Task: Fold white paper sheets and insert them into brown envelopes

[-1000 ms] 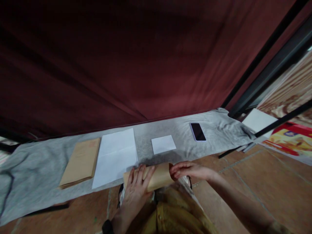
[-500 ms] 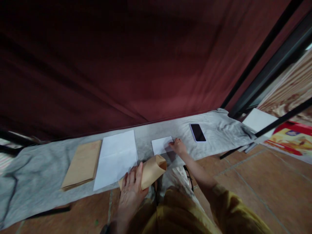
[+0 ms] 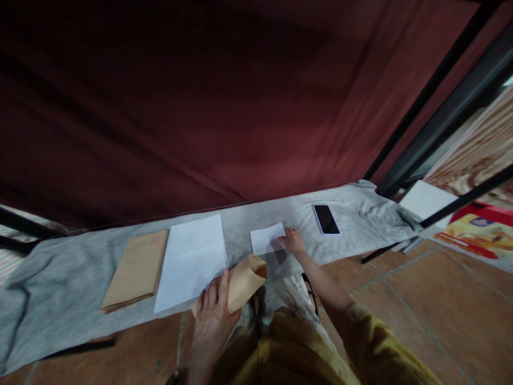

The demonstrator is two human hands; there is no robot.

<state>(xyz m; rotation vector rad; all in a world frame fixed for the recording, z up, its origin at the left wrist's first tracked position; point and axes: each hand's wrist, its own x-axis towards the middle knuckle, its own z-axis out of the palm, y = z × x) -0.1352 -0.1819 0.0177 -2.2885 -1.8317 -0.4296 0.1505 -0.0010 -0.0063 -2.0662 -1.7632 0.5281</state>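
Note:
My left hand (image 3: 212, 315) grips a brown paper envelope (image 3: 244, 278), bowed open at its mouth, just in front of the grey cloth (image 3: 60, 278). My right hand (image 3: 294, 241) reaches forward and pinches the right edge of a small folded white paper (image 3: 265, 239) lying on the cloth. A large white sheet (image 3: 192, 259) lies left of the envelope. A stack of brown envelopes (image 3: 136, 268) lies further left.
A black phone (image 3: 326, 219) lies face up on the cloth to the right. A dark red curtain (image 3: 200, 107) hangs behind. Black metal bars (image 3: 441, 80), a white sheet (image 3: 425, 199) and a colourful printed box (image 3: 481, 235) are at the right on the tiled floor (image 3: 420, 299).
My right hand left the envelope's mouth and reached forward to the small white paper, now gripping its edge. My left hand keeps the envelope, drawn slightly back.

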